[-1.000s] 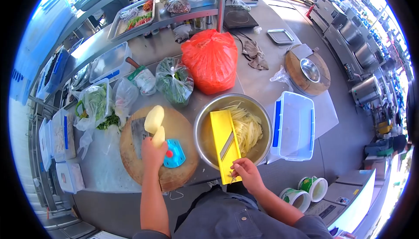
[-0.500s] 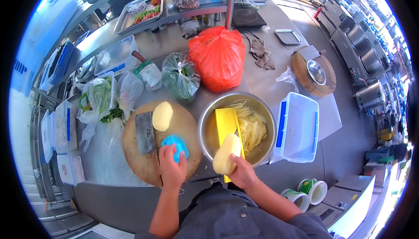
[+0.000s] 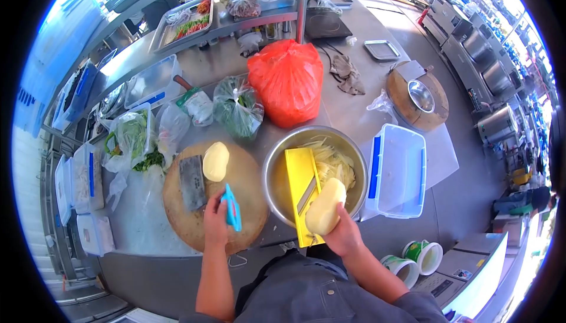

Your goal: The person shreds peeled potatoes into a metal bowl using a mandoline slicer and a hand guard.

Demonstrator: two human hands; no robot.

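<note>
My left hand [image 3: 216,224] is closed on a blue plastic hand guard [image 3: 231,208], held edge-on above the round wooden chopping board [image 3: 177,228]. On the board lie a cleaver [image 3: 191,182] with a wide dark blade and a peeled potato [image 3: 216,161]; my hand hides the cleaver's handle. My right hand [image 3: 344,235] grips another peeled potato [image 3: 325,207] over a yellow mandoline slicer [image 3: 299,175]. The slicer leans in a steel bowl [image 3: 268,175], its lower end past the near rim. Pale potato shreds [image 3: 333,161] lie in the bowl, partly covered by the potato.
A clear plastic box [image 3: 401,172] stands right of the bowl. Behind are a red plastic bag [image 3: 286,84] and a bag of greens [image 3: 237,107]. A second round board [image 3: 433,116] carries a small metal bowl [image 3: 421,96]. Buckets [image 3: 423,257] sit on the floor at right.
My left hand has turned the blue hand guard from flat to edge-on. My right hand has moved the potato slightly right, uncovering the slicer's blade. The whole view has shifted slightly.
</note>
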